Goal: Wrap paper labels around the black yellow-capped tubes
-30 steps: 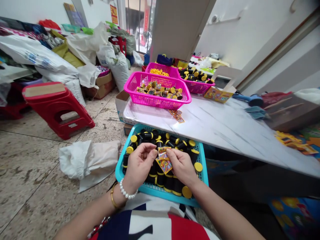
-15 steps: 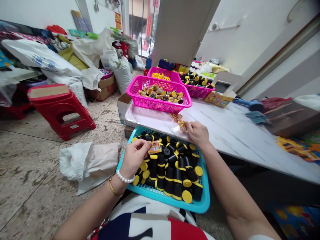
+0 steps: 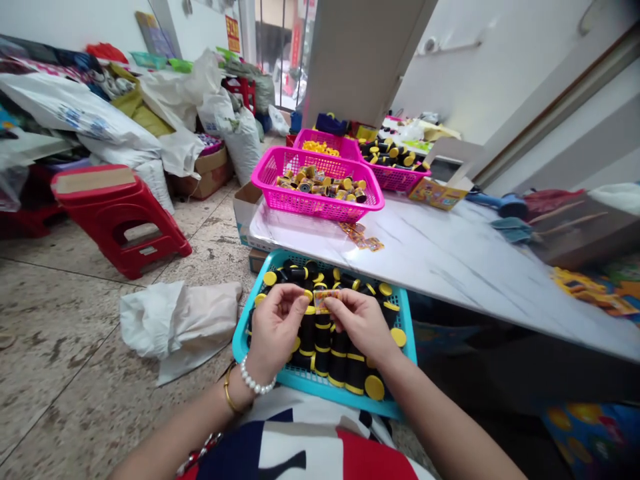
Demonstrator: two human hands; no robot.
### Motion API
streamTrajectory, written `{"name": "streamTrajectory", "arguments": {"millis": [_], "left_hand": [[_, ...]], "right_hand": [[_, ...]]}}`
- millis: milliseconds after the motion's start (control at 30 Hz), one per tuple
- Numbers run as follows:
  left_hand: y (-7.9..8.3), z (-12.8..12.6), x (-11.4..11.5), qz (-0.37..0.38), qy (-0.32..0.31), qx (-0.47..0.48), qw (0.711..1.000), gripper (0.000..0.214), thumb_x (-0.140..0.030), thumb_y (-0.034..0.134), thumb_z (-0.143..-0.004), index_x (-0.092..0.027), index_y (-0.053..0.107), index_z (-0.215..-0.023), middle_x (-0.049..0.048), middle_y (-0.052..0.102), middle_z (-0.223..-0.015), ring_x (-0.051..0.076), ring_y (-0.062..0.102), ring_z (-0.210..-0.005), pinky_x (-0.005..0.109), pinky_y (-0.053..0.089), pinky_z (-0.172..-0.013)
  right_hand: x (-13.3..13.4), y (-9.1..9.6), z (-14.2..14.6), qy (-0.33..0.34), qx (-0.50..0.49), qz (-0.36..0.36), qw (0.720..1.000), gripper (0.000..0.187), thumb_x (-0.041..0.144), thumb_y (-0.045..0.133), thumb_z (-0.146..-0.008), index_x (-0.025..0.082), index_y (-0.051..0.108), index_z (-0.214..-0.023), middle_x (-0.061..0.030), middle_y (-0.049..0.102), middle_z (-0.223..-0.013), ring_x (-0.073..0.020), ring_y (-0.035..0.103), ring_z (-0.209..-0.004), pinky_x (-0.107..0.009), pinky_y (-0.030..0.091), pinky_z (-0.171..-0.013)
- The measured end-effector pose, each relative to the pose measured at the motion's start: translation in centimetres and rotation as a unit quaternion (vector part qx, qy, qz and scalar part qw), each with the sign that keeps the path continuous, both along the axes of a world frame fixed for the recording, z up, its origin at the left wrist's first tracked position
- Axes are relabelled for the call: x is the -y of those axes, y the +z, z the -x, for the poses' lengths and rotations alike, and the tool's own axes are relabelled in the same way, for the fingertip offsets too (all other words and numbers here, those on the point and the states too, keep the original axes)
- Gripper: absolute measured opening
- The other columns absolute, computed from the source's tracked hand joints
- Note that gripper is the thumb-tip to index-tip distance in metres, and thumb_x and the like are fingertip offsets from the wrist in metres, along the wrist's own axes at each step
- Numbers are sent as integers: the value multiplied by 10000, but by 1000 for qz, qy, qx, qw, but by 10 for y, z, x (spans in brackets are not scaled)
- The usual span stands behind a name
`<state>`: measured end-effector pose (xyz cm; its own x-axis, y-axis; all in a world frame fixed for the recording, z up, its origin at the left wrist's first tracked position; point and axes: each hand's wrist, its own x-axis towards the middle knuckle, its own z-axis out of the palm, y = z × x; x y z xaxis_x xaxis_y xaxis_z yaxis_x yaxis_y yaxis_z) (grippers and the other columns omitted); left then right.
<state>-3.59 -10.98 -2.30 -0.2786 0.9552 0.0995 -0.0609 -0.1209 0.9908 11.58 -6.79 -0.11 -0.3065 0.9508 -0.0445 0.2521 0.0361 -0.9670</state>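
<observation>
A small printed orange-and-purple sticker (image 3: 323, 299) is pinched between the thumb and fingers of my right hand (image 3: 357, 320). Beside its left edge is my left hand (image 3: 277, 327), thumb and fingertips pressed together; what they hold, if anything, is hidden. Both hands hover over a blue basket (image 3: 407, 387) filled with black plastic tubes (image 3: 340, 350) that have yellow caps. More printed stickers (image 3: 361, 237) lie on the white marbled table (image 3: 425, 240) just beyond the basket.
A pink basket (image 3: 320, 212) of labelled tubes stands on the table, with other pink baskets (image 3: 400, 180) behind it. To the left are a red stool (image 3: 125, 220) and a white sack (image 3: 175, 327) on the floor. Stuffed sacks (image 3: 240, 143) line the far wall.
My right hand has left the stickers on the table and come in to meet my left hand over the basket. The sticker earlier in my left hand's pinch now appears under my right thumb.
</observation>
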Motion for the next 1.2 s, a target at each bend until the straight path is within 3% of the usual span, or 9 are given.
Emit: {"name": "streamTrajectory", "arguments": {"millis": [100, 333, 533, 667, 800, 933, 1100, 1200], "left_hand": [[0, -1, 8, 10, -25, -2, 1000, 224, -384, 594, -867, -164, 627, -841, -4, 581, -703, 82, 487, -553, 189, 395, -514], [-2, 1, 4, 33, -56, 51, 997, 273, -416, 588, -866, -155, 667, -849, -6, 565, -667, 71, 448, -499, 192, 346, -457], [-2, 3, 5, 36, -52, 41, 997, 244, -391, 675, -799, -154, 733, -790, 38, 627, -779, 70, 464, -531, 188, 331, -433], [-7, 6, 4, 111, -67, 104, 986, 320, -417, 738, -727, -143, 730, -892, -17, 567, -549, 55, 416, -423, 173, 284, -386], [-9, 11, 3, 157, -90, 152, 972, 330, -420, 776, -678, -125, 699, -806, -58, 471, -441, 34, 363, -371, 148, 222, -356], [-8, 13, 4, 157, -93, 200, 963, 328, -429, 771, -688, -141, 630, -759, -54, 508, -469, 19, 363, -342, 136, 165, -346], [-5, 16, 6, 170, -123, 179, 961, 365, -440, 750, -708, -123, 676, -871, -11, 573, -496, 30, 392, -334, 149, 164, -355], [-2, 25, 6, 164, -134, 169, 963, 345, -403, 765, -700, -117, 717, -886, -13, 559, -502, 21, 364, -377, 151, 174, -372]], "right_hand": [[-3, -2, -3, -21, -2, -9, 1000, 363, 448, 606, -850, 167, 559, -624, 23, 523, -543, -85, 440, -445, -215, 332, -432], [3, -7, 2, 1, -7, -26, 1000, 384, 457, 563, -879, 185, 512, -613, 30, 496, -548, -97, 438, -464, -225, 345, -450], [8, -14, 3, -5, 99, -160, 982, 383, 388, 531, -910, 191, 505, -583, 20, 462, -550, -115, 414, -527, -241, 326, -502], [13, -12, 5, 3, 127, -242, 962, 343, 339, 531, -910, 197, 514, -599, 8, 471, -604, -123, 428, -563, -249, 338, -535], [13, -11, 7, 53, 139, -254, 956, 346, 321, 511, -922, 192, 558, -605, 6, 508, -592, -119, 451, -553, -247, 353, -543], [-12, -5, -2, 92, 125, -221, 963, 313, 363, 503, -927, 183, 669, -732, -12, 616, -643, -129, 532, -587, -243, 407, -574], [-59, 26, -19, -30, 148, -271, 951, 300, 391, 527, -903, 186, 685, -752, -15, 637, -651, -154, 564, -623, -258, 434, -595], [-66, 32, -24, -32, 202, -316, 927, 258, 357, 535, -900, 191, 684, -771, -17, 653, -689, -155, 572, -649, -265, 440, -632]]}}
